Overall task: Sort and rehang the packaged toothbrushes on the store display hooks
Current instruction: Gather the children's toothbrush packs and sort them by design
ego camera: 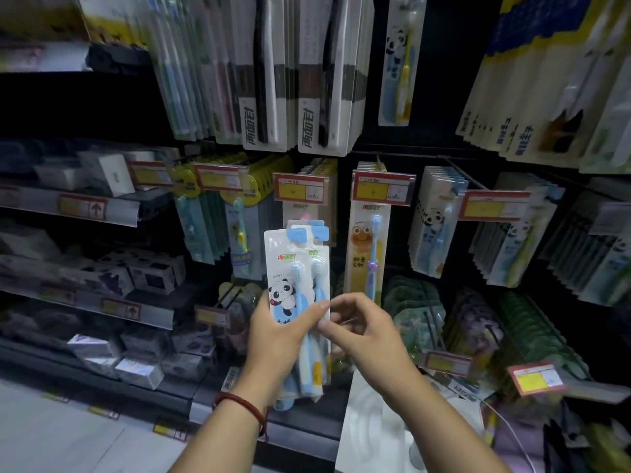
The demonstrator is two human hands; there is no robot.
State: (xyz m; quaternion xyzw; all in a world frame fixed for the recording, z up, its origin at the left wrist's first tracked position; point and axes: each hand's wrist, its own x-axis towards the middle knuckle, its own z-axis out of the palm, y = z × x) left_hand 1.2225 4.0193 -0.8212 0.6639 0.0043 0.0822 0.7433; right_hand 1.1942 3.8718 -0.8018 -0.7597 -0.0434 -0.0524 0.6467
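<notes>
- toothbrush packs (296,288): stacked, upright, held in front of the display, below a price tag (300,192).
- left hand (276,332): fingers clamped round the stack's lower half.
- right hand (362,332): thumb and forefinger pinch the stack's right edge.

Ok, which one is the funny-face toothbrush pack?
On the display's middle row, above the right hand, one pack hangs under a red price tag. It alone shows an orange big-eyed face, unlike the held panda packs.

Panda toothbrush packs (294,268) upright in left hand (276,334) — right hand (362,331) in a pinch at their edge.
</notes>
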